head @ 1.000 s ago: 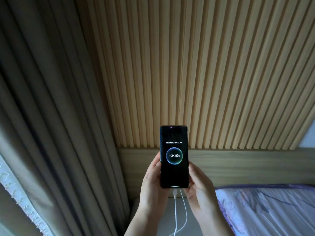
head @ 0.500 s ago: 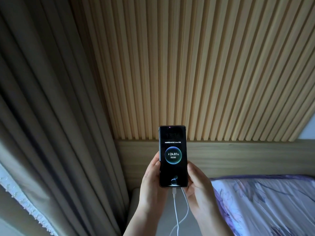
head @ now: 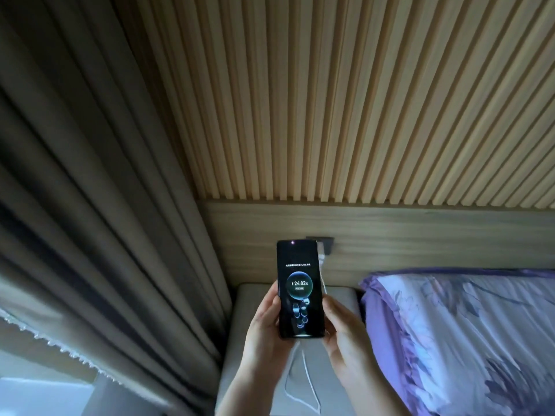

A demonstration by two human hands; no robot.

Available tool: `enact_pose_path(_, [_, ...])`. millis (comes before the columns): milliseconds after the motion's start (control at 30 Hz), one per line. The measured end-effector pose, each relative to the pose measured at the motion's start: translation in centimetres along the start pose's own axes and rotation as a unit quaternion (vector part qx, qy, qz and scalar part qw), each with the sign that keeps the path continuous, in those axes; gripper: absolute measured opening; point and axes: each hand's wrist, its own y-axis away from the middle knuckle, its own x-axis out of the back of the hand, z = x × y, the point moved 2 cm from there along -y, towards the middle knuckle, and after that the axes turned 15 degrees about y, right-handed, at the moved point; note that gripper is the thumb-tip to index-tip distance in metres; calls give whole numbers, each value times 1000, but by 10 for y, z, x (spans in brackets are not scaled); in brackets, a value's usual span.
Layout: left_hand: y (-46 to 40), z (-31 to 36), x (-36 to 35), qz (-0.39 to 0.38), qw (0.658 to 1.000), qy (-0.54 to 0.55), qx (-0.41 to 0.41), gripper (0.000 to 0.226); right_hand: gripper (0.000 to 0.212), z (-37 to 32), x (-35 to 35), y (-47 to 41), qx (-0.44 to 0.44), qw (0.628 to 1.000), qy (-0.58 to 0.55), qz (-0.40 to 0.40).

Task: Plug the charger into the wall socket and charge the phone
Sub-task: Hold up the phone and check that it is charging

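A black phone [head: 300, 288] stands upright between both hands, its lit screen showing a charging ring with 24.82%. My left hand [head: 264, 328] grips its left edge and my right hand [head: 345, 334] holds its lower right edge. A white cable [head: 309, 382] runs from the phone's bottom and loops over the bedside table. Behind the phone's top right corner, a dark wall socket [head: 326, 244] sits in the wooden panel with a white charger [head: 322, 256] in it, mostly hidden by the phone.
A grey bedside table [head: 255, 301] lies under the hands. Heavy brown curtains [head: 99, 235] hang at the left. A purple floral pillow [head: 465, 334] on the bed fills the right. A slatted wooden wall [head: 330, 100] rises above the headboard panel.
The view has tilted down, so the socket, charger and bedside table now show. The phone has sunk lower toward the table. The charge reading went from 24.80% to 24.82%.
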Motion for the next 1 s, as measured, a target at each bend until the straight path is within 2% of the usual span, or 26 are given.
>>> enact_pose_path(200, [-14,-20,61,96,994,-13,52,39,25,44,7,-23,-48,996,71,2])
enact_pose_path(467, [-45,-37,139,191,972,-90,103,24,19,116,16,-66,-123,983,128,38])
enact_pose_path(733, [-90,-63,211,235,948,-162,138,33,53,193,27,-118,-179,959,220,22])
enact_pose_path(1000, [-129,-96,291,317,908,-227,151,42,54,265,30,-163,-244,943,227,-1])
